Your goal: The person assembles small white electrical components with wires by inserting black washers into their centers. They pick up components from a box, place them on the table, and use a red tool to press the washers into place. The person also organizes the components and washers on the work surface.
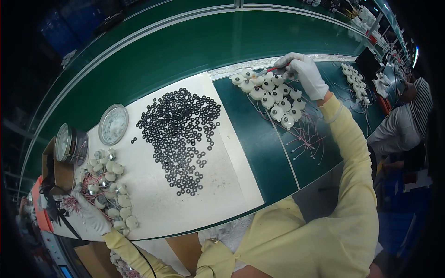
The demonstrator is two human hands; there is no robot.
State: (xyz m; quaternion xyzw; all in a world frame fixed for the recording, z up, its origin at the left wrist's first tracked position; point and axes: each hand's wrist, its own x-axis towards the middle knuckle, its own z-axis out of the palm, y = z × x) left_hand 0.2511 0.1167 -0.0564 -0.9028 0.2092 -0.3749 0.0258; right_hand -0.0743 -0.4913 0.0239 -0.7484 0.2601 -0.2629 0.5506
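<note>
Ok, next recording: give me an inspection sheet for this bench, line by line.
Surface: green bench with a white mat across its middle.
Job's things: white round motor parts grouped at the right; a second pile with metal pieces at the left.
Clutter: a spread of small black rings on the mat; a round tin and its lid.
Hands: both gloved; right hand holds a red-handled tool over the right group; left hand rests on the left pile's lead wires.
Cables: thin pink leads trail from the right group.
Surroundings: another person at the far right.
</note>
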